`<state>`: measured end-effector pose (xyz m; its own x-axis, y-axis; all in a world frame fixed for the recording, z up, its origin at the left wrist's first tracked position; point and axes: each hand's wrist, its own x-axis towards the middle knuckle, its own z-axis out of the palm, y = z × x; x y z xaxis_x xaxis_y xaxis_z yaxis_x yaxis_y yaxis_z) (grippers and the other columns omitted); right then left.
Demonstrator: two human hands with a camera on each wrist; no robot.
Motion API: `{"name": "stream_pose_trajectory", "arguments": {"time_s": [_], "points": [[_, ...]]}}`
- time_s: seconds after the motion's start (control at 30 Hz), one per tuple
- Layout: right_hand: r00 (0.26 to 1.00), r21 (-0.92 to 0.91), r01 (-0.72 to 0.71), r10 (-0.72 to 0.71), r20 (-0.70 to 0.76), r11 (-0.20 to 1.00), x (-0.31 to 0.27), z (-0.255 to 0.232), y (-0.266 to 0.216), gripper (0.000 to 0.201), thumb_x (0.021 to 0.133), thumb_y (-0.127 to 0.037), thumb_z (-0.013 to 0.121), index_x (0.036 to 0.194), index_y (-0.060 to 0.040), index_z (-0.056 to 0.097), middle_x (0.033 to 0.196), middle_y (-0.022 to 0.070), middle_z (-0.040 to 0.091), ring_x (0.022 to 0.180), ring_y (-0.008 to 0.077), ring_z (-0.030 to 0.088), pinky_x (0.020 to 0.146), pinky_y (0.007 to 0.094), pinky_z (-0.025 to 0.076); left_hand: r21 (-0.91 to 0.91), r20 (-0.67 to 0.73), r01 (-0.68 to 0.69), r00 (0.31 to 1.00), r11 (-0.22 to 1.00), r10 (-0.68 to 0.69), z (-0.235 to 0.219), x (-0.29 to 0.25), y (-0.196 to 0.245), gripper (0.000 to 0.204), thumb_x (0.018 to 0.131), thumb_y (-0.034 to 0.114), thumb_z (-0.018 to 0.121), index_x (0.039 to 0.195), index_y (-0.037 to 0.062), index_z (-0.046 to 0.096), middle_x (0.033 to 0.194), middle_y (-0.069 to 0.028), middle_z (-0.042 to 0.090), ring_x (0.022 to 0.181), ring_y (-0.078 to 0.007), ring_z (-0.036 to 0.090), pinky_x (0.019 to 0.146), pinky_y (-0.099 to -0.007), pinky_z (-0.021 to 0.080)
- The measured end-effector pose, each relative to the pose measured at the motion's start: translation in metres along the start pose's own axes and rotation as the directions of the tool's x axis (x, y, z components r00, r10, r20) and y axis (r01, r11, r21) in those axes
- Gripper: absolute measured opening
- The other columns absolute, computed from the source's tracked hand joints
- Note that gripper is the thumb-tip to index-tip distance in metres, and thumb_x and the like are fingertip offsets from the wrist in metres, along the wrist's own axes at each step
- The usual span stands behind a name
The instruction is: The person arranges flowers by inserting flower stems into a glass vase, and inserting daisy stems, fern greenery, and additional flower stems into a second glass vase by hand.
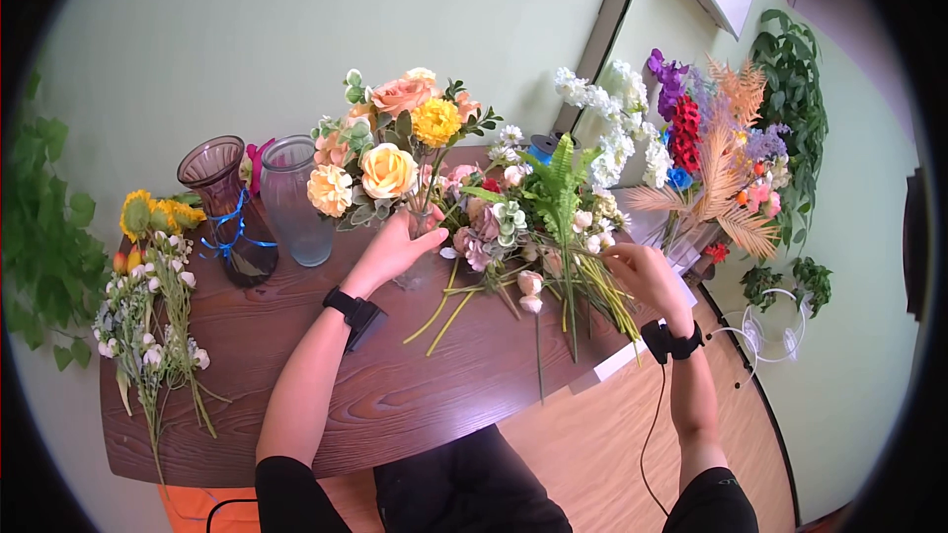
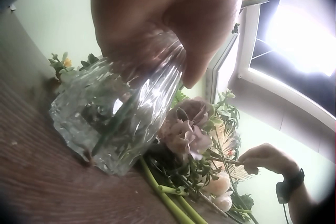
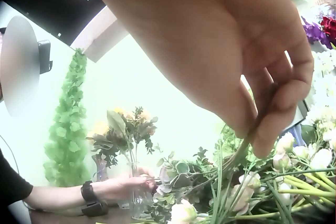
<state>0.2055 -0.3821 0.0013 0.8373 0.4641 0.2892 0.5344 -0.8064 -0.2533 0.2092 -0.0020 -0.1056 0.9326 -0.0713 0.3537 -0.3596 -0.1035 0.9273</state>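
Observation:
My left hand (image 1: 388, 257) grips the neck of a clear ribbed glass vase (image 2: 100, 119) standing on the wooden table. Peach, orange and yellow artificial flowers (image 1: 389, 174) rise from that vase, and a dark stem shows through its glass in the left wrist view. Over the right part of the table, my right hand (image 1: 647, 276) pinches a thin stem (image 3: 240, 153) between thumb and fingers. Below and beside it lies a pile of loose flowers: mauve blooms (image 2: 189, 137), white-pink buds (image 1: 530, 286), a green fern (image 1: 565, 188) and yellow-green cut stems (image 1: 614, 296).
A purple glass vase (image 1: 209, 178) with a blue ribbon and a frosted vase (image 1: 299, 207) stand at the back left. White and yellow flowers (image 1: 153, 316) lie along the table's left end. Colourful bunches (image 1: 726, 168) stand at the far right. A cable (image 1: 647, 444) hangs from my right wrist.

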Motion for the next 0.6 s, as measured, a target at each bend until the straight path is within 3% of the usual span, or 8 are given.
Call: {"name": "stream_pose_trajectory", "arguments": {"time_s": [0.17,0.27,0.33,0.37,0.4,0.47,0.53,0.6], "points": [[0.994,-0.055,0.077,-0.081,-0.069,0.995,0.018,0.014,-0.001,0.022,0.086,-0.017,0.064,0.1,-0.0012,0.069,0.075,0.016,0.066,0.066,0.027,0.064,0.064,0.0369,0.048,-0.016,0.006,0.014,1.0,1.0,-0.014,0.0,0.001,-0.004,0.026,0.089,0.018,0.069,0.107,0.0045,0.055,0.091,0.0,0.055,0.087,-0.0084,0.056,0.079,-0.0259,0.048],[0.999,-0.045,0.046,-0.045,0.023,0.998,0.029,0.011,-0.008,0.019,0.086,-0.016,0.065,0.098,-0.0013,0.07,0.082,0.0175,0.066,0.071,0.0312,0.064,0.065,0.0385,0.048,0.004,-0.004,0.008,1.0,1.0,-0.008,0.0,0.004,-0.011,0.029,0.088,0.021,0.07,0.108,0.0046,0.056,0.089,0.0005,0.055,0.084,-0.0079,0.054,0.077,-0.0258,0.047],[0.988,-0.195,0.089,-0.111,-0.103,0.977,0.036,0.008,-0.009,0.017,0.086,-0.015,0.065,0.094,-0.0011,0.07,0.083,0.0177,0.065,0.074,0.0336,0.063,0.066,0.0398,0.048,0.031,-0.023,-0.019,1.0,0.999,0.02,-0.001,0.004,-0.011,0.032,0.087,0.024,0.071,0.108,0.0045,0.056,0.087,0.0005,0.056,0.081,-0.0079,0.053,0.075,-0.0259,0.045],[0.968,-0.129,0.13,-0.154,-0.198,0.983,0.036,0.004,-0.011,0.016,0.086,-0.015,0.065,0.094,-0.0013,0.07,0.081,0.0171,0.063,0.074,0.0336,0.063,0.066,0.0404,0.048,0.015,-0.021,-0.01,1.0,1.0,0.011,-0.001,0.003,-0.011,0.032,0.087,0.024,0.071,0.108,0.0047,0.057,0.089,0.0005,0.056,0.082,-0.008,0.053,0.075,-0.0258,0.045],[0.968,-0.129,0.135,-0.158,-0.196,0.982,0.035,0.0,-0.018,0.016,0.086,-0.015,0.065,0.094,-0.0013,0.07,0.081,0.0171,0.063,0.074,0.0336,0.063,0.066,0.0404,0.048,-0.001,-0.018,-0.001,1.0,1.0,0.001,0.0,0.003,-0.01,0.033,0.087,0.025,0.071,0.108,0.0049,0.057,0.09,0.0005,0.055,0.082,-0.0081,0.052,0.076,-0.0257,0.045],[0.934,-0.09,0.085,-0.111,-0.339,0.992,0.035,-0.009,-0.03,0.016,0.086,-0.014,0.065,0.095,-0.0017,0.069,0.08,0.016,0.061,0.074,0.0337,0.061,0.066,0.0394,0.047,0.018,-0.019,-0.014,1.0,1.0,0.014,0.0,0.002,-0.007,0.032,0.087,0.025,0.07,0.108,0.0047,0.057,0.09,0.0008,0.055,0.082,-0.0082,0.053,0.076,-0.0259,0.045],[0.902,-0.163,0.126,-0.181,-0.392,0.979,0.038,-0.013,-0.029,0.015,0.086,-0.011,0.065,0.097,-0.001,0.069,0.078,0.0144,0.058,0.071,0.0313,0.059,0.065,0.0375,0.046,0.028,-0.013,-0.001,1.0,1.0,0.001,0.0,0.002,-0.007,0.032,0.087,0.025,0.07,0.107,0.0044,0.057,0.09,0.0009,0.056,0.082,-0.0081,0.053,0.076,-0.0255,0.045],[0.821,-0.208,0.131,-0.223,-0.525,0.969,0.04,-0.018,-0.033,0.015,0.086,-0.008,0.066,0.098,0.0001,0.068,0.074,0.0123,0.055,0.066,0.0269,0.055,0.062,0.0345,0.044,0.03,-0.017,0.001,1.0,1.0,0.0,0.0,0.002,-0.007,0.032,0.086,0.025,0.071,0.107,0.0043,0.057,0.09,0.0009,0.056,0.082,-0.0081,0.053,0.076,-0.0255,0.045]]}}
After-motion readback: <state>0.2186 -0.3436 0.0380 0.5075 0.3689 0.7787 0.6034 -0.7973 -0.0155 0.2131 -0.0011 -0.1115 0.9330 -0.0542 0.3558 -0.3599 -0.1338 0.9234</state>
